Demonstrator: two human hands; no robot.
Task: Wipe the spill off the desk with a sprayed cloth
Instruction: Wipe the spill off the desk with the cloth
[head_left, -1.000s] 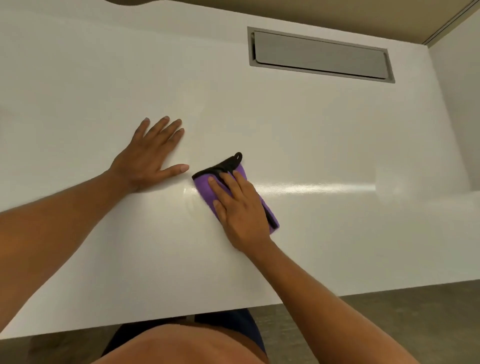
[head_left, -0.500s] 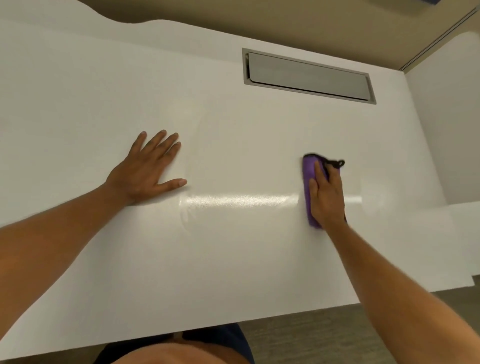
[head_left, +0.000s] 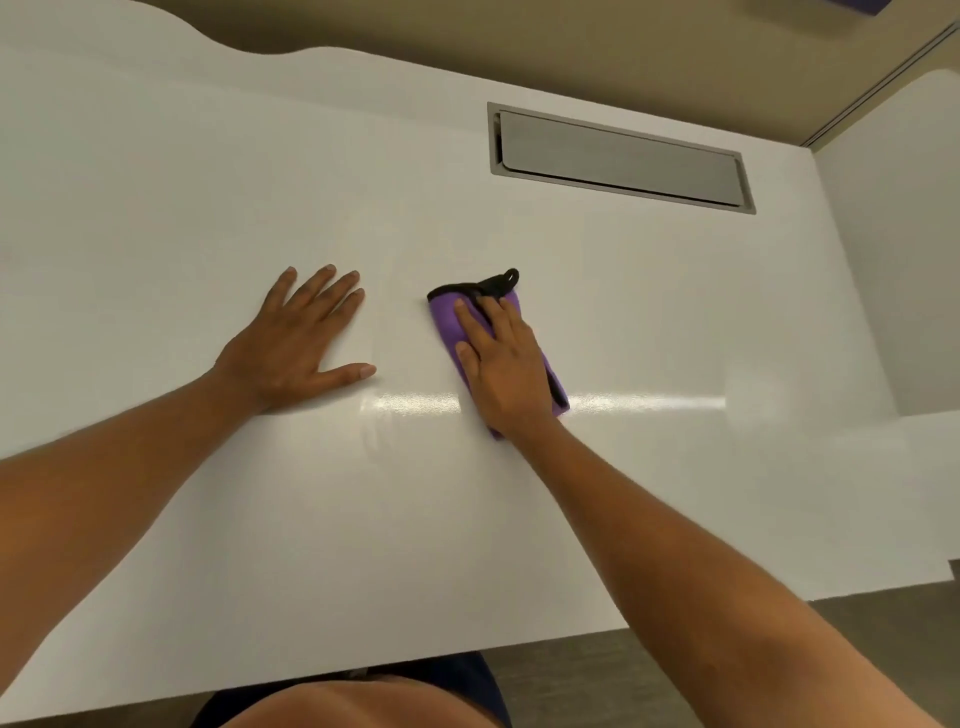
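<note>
A folded purple cloth (head_left: 448, 318) with a black edge and loop lies flat on the white desk (head_left: 623, 493), near its middle. My right hand (head_left: 501, 364) presses down on the cloth with fingers spread over it. My left hand (head_left: 296, 343) rests flat on the desk to the left of the cloth, fingers apart, holding nothing. A faint wet smear (head_left: 376, 426) shows on the surface between the two hands, beside a bright streak of reflected light.
A grey metal cable flap (head_left: 618, 158) is set into the desk at the back right. A white side panel (head_left: 893, 249) rises at the right. The desk's front edge runs just above my lap.
My right hand slid the cloth from the middle out to the right, then back left to the middle. My left hand stayed flat in place.
</note>
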